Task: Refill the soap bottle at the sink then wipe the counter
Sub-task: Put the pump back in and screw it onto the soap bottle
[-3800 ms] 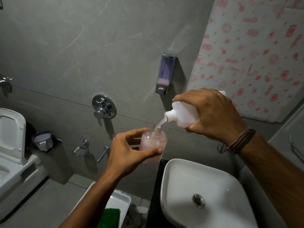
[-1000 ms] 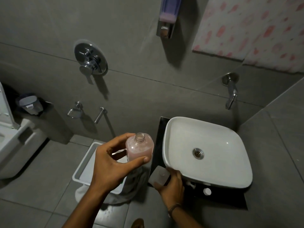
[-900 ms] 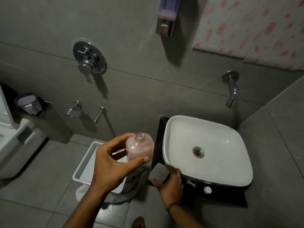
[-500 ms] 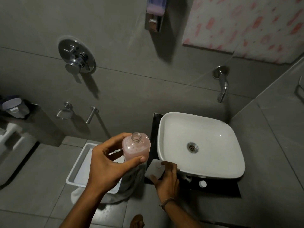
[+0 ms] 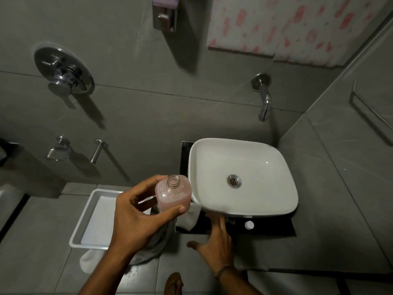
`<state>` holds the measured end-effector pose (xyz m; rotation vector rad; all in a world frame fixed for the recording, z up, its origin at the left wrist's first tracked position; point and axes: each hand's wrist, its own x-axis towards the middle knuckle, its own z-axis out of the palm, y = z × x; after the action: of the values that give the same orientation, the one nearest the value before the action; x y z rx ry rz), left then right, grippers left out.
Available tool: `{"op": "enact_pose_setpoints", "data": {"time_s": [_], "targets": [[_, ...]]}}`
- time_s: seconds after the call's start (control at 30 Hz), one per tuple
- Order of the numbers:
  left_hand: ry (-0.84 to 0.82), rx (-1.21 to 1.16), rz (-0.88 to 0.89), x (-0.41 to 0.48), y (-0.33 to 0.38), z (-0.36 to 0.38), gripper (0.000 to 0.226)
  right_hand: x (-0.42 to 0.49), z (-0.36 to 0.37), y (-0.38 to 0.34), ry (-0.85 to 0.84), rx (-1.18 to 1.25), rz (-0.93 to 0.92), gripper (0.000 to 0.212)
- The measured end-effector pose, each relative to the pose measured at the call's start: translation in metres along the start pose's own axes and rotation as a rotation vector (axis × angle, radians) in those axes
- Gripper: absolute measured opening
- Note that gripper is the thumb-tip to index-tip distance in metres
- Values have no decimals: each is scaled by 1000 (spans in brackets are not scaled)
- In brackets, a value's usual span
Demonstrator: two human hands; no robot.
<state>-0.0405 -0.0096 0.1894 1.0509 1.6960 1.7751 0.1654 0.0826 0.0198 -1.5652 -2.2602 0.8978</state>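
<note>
My left hand (image 5: 136,216) grips a clear soap bottle (image 5: 173,195) with pink soap inside and an uncapped neck, held upright just left of the white basin (image 5: 244,177). My right hand (image 5: 214,241) is spread flat, fingers apart, with fingertips on the black counter (image 5: 276,227) under the basin's front edge. The white refill bottle (image 5: 189,216) lies on the counter's left end, partly hidden behind the soap bottle. A small white cap (image 5: 249,225) sits on the counter to the right of my fingers.
A wall tap (image 5: 263,96) sticks out above the basin. A wall dispenser (image 5: 164,13) hangs at the top. A white tray (image 5: 95,218) rests on the floor at left with a grey cloth (image 5: 153,245) beside it. A shower valve (image 5: 62,71) is on the left wall.
My right hand has let go of the white refill bottle on the counter and slid right, fingers now spread. The soap bottle in my left hand stays put. The view has tilted down.
</note>
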Motion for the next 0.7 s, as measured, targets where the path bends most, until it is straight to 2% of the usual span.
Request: {"op": "enact_pose_setpoints", "data": {"time_s": [0.17, 0.3, 0.43, 0.57, 0.7], "targets": [[-33, 6, 15, 1, 0, 11, 68, -11, -42, 66, -77, -93, 125, 82], [-59, 8, 19, 2, -2, 26, 65, -5, -70, 106, -41, -151, 229, 63], [-82, -7, 19, 3, -4, 43, 65, 15, -77, 121, 20, -140, 232, 36], [-97, -18, 23, 4, -6, 56, 64, 34, -63, 107, -60, -132, 211, 40], [-92, -45, -2, 2, -11, 67, 65, 36, -37, 90, 1, -77, 258, 37]]}}
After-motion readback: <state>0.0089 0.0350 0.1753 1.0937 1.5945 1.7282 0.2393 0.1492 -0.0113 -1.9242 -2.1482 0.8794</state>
